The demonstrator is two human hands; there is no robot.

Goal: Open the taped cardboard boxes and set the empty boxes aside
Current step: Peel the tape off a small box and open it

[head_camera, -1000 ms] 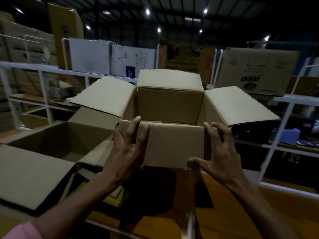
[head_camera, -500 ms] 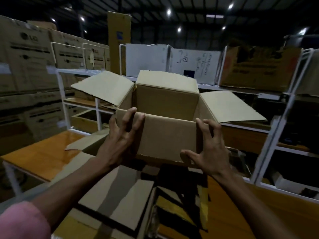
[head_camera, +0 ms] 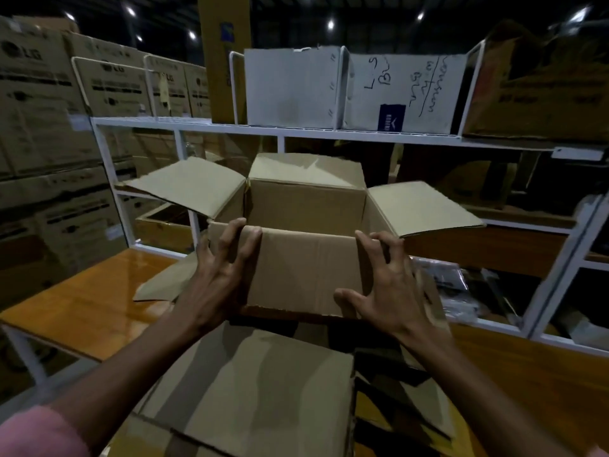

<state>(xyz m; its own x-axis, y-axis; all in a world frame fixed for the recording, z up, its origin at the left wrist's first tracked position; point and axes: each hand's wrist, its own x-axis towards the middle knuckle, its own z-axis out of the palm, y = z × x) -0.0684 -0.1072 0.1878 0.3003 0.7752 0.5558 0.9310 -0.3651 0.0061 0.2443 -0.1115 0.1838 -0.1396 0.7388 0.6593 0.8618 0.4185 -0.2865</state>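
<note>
An open brown cardboard box (head_camera: 306, 268) is held up in front of me, its four flaps spread outward and its inside empty as far as I can see. My left hand (head_camera: 219, 275) grips its near left corner, fingers curled over the folded-down near flap. My right hand (head_camera: 389, 285) grips the near right corner, thumb under the flap's lower edge. Below the held box lies another opened cardboard box (head_camera: 263, 387) with its flaps spread on the table.
An orange wooden table (head_camera: 82, 308) runs beneath the boxes. A white metal shelf rack (head_camera: 329, 135) stands behind, holding white boxes (head_camera: 291, 87) and brown cartons. Stacked large cartons (head_camera: 39, 133) fill the left side.
Both hands have carried the open box to the left and slightly up; my view has swung left with it, bringing the stacked cartons and the table's left end into sight.
</note>
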